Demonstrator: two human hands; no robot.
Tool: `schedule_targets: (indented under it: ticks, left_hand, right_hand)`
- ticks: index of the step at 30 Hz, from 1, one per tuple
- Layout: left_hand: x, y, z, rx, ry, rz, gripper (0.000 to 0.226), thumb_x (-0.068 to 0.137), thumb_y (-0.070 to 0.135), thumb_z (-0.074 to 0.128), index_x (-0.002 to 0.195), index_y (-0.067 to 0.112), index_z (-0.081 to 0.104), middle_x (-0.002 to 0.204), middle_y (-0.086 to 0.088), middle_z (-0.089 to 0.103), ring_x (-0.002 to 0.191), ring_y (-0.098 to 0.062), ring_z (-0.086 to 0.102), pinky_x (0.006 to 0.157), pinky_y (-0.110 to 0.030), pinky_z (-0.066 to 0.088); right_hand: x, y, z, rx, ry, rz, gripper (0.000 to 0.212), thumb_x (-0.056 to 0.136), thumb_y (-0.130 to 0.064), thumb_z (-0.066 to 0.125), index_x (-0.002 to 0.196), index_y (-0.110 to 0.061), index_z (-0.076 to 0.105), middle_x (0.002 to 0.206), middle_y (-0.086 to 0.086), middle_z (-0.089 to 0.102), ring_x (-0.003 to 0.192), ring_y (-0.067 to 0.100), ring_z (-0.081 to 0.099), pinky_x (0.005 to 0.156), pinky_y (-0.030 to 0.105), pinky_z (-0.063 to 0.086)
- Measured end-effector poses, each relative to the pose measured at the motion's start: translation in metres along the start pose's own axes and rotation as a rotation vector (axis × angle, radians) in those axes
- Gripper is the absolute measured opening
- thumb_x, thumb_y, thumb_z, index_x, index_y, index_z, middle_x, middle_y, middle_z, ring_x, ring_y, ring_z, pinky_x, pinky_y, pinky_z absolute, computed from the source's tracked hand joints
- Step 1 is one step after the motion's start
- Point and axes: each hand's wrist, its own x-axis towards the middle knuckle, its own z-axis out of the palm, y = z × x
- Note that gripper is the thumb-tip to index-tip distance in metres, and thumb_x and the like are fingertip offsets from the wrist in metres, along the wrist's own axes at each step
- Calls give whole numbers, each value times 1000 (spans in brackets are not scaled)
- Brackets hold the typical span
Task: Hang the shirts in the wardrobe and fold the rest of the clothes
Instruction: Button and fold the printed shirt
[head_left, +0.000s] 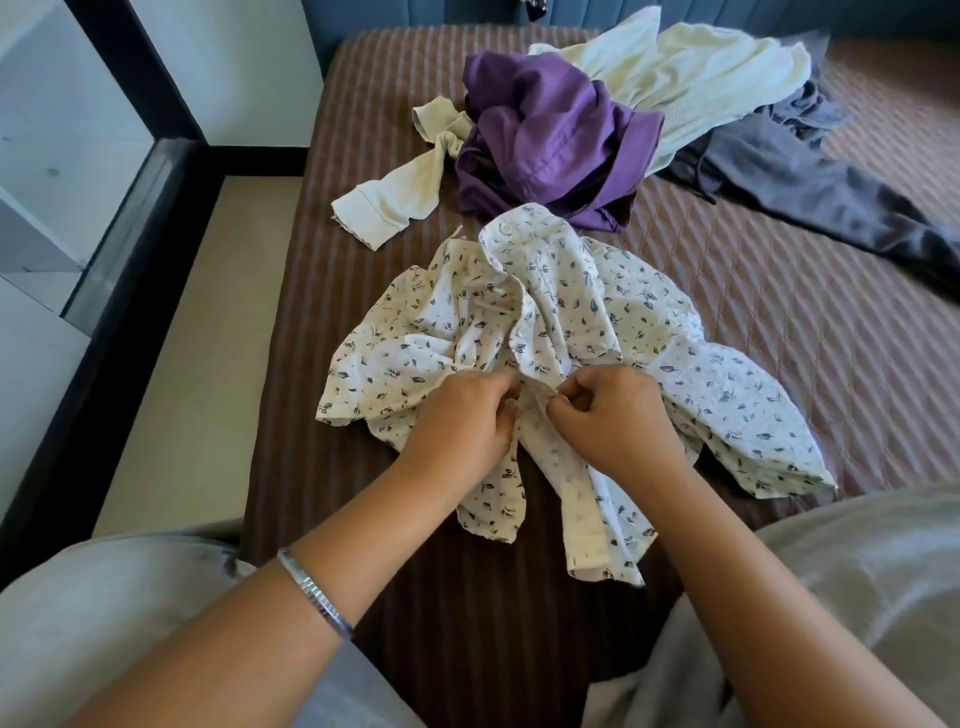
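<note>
A white shirt with a small blue leaf print (571, 312) lies crumpled on the bed in front of me, its collar pointing away. My left hand (462, 415) and my right hand (613, 410) both pinch the shirt's front edge at its middle, fingers curled into the fabric close together. Further back lie a purple garment (550, 135) in a heap, a pale cream long-sleeved top (691, 78) partly under it, and a grey garment (810, 182) stretched to the right.
The clothes lie on a bed with a brown striped quilt (322, 234). A dark bed frame (130, 291) and a light floor run along the left. A blue padded headboard (415, 13) stands at the far end.
</note>
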Motion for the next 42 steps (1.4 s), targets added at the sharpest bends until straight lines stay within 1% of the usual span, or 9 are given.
schedule_targets:
  ticks: [6, 11, 17, 24, 28, 31, 34, 39, 42]
  left_hand:
    - [2, -3, 7, 38, -33, 11, 18, 91, 8, 55, 104, 12, 67, 101, -1, 65, 96, -16, 59, 84, -30, 49]
    - [2, 1, -7, -286, -118, -138, 9, 90, 13, 64, 93, 18, 71, 83, 9, 70, 72, 0, 64, 66, -9, 48]
    - [4, -5, -10, -535, -155, -230, 19, 85, 11, 70, 83, 30, 72, 78, 6, 73, 75, -13, 71, 78, -43, 60]
    - [4, -7, -10, -591, -135, -252, 27, 81, 3, 73, 82, 26, 61, 79, -1, 70, 75, -26, 70, 75, -49, 59]
    - [4, -6, -10, -621, -91, -258, 26, 81, 2, 74, 82, 22, 57, 81, -13, 68, 72, -30, 68, 71, -43, 60]
    - [5, -4, -12, -659, -58, -272, 25, 81, -1, 73, 79, 18, 56, 71, -10, 65, 65, -23, 69, 67, -37, 60]
    - [6, -5, -9, -668, -24, -314, 24, 81, -2, 71, 77, 16, 56, 72, -16, 67, 69, -30, 71, 72, -47, 60]
    - [8, -4, -9, -761, -30, -410, 16, 70, 12, 73, 80, 12, 60, 73, -17, 71, 73, -34, 71, 75, -53, 58]
    - [10, -3, -10, -828, -32, -449, 23, 75, 5, 79, 82, 9, 58, 73, -15, 72, 69, -30, 71, 72, -46, 60]
  right_hand:
    - [-2, 2, -3, 108, -28, 19, 17, 80, -17, 70, 64, -15, 64, 54, -4, 54, 47, 7, 44, 46, 12, 33]
    - [-3, -3, -5, 240, -52, 41, 17, 75, -15, 76, 65, -11, 64, 57, -3, 55, 50, 7, 43, 46, 15, 36]
    - [-6, -5, -4, 270, -127, 65, 9, 75, -18, 79, 71, -17, 71, 57, -6, 61, 42, -1, 46, 44, 12, 36]
    - [-9, -7, -3, 310, -148, 71, 3, 77, -17, 77, 79, -16, 76, 63, -1, 68, 42, -1, 48, 44, 13, 37]
    - [-7, -8, -7, 498, -196, 152, 12, 80, -17, 68, 72, -14, 76, 68, 11, 71, 65, 30, 68, 66, 44, 60]
    - [-6, -8, -8, 666, -185, 229, 13, 84, -11, 69, 73, -9, 76, 72, 14, 72, 70, 29, 68, 70, 41, 60]
    - [-9, -9, -2, 644, -149, 210, 3, 78, -13, 77, 78, -10, 77, 72, 13, 73, 68, 32, 68, 73, 46, 59]
    - [-15, -10, 9, 465, -23, 110, 5, 78, -17, 78, 81, -14, 77, 63, -3, 70, 50, -1, 59, 52, 16, 49]
    - [-16, -10, 13, 458, 9, 92, 7, 79, -20, 77, 84, -16, 77, 65, -6, 71, 51, -3, 60, 50, 10, 44]
